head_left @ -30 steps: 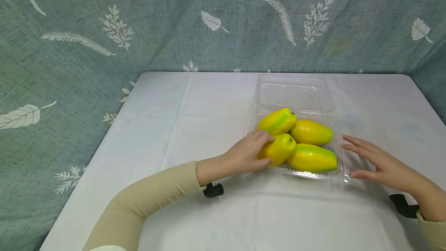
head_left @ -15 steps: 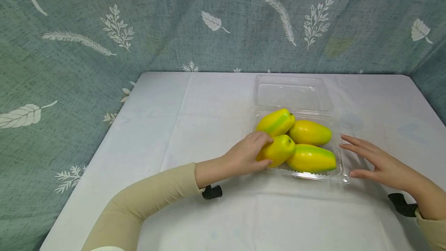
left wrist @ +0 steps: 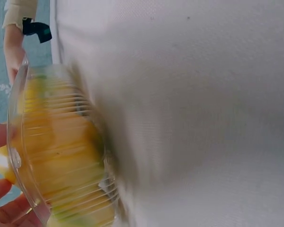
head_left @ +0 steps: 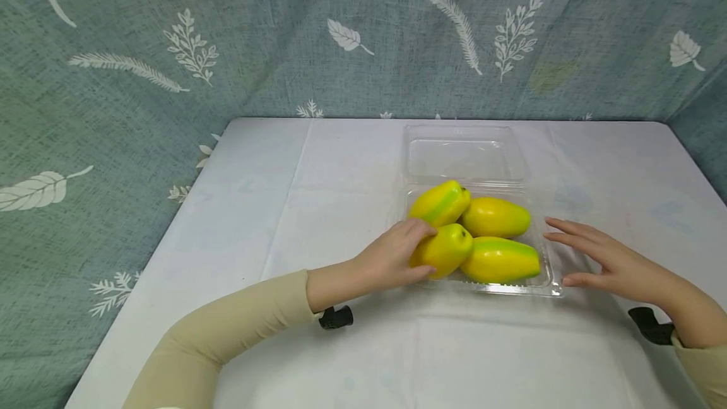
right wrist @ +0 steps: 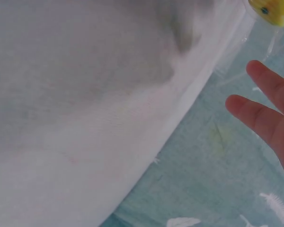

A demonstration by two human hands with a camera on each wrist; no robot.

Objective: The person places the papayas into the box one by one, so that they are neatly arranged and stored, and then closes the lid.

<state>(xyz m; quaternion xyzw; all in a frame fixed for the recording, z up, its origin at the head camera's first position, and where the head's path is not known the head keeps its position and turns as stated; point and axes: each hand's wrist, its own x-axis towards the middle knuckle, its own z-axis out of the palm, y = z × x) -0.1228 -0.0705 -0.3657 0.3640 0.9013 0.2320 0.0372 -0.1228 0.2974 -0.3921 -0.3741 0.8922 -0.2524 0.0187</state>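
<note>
Several yellow papayas with green streaks lie in a clear plastic clamshell box (head_left: pixel 483 291), whose lid (head_left: pixel 460 155) is folded back flat behind it. My left hand (head_left: pixel 392 257) grips the front-left papaya (head_left: pixel 451 246), thumb in front and fingers behind. Behind that one is a back-left papaya (head_left: pixel 438 204); to the right lie a back-right papaya (head_left: pixel 500 217) and a front-right papaya (head_left: pixel 502 260). In the left wrist view the box wall (left wrist: pixel 61 142) covers much of the fruit. My right hand (head_left: pixel 613 264) holds nothing, fingers spread beside the box's right edge; whether they touch it I cannot tell.
A white cloth (head_left: pixel 318 358) covers the table. Green-grey leaf-patterned curtains (head_left: pixel 386 49) hang behind the table and at both sides. A small black wrist camera (head_left: pixel 336 317) sits under the left wrist, another black wrist camera (head_left: pixel 650 326) under the right.
The box has slid a little to the left with the papayas in it. Both hands have moved left along with it, the left hand still on the same papaya.
</note>
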